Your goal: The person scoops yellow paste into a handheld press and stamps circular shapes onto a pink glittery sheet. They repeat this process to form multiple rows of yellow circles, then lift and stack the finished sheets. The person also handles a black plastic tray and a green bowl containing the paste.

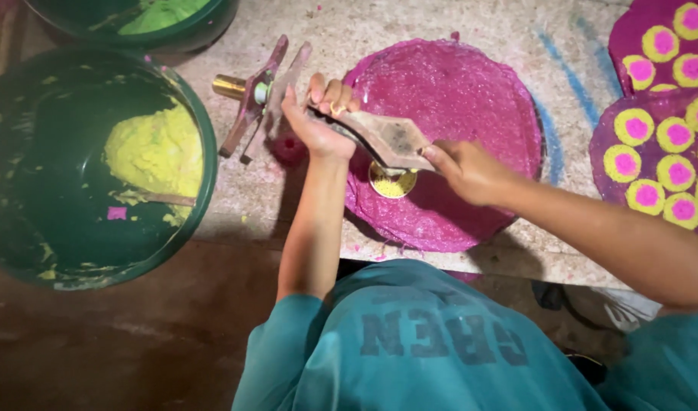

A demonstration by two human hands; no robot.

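Both hands hold one press tool (387,141), a flat wooden handle pair with a small brass cup (392,183) at its underside, filled with yellow paste. The left hand (318,122) is closed around the left end of the handles, fingers curled over the top and thumb up. The right hand (463,169) grips the right end, fingers wrapped under the wood. The tool hangs just above the near-left part of a round pink disc (471,99) that lies flat on a pale, speckled work surface (410,23); whether the cup touches the disc cannot be told. Just left of the left hand a second press tool (261,95) of the same kind lies on the surface, its brass end pointing left. Further left stands a big dark green tub (204,190) holding a heap of yellow paste (155,152) with a stick in it. Behind it, at the far edge, another green tub (204,30) holds green paste (162,14). On the far right lie purple discs (657,152) covered with yellow rings that have pink centres. Blue chalk-like streaks (566,76) mark the surface between the pink disc and those. The person's teal shirt (410,342) fills the near edge.
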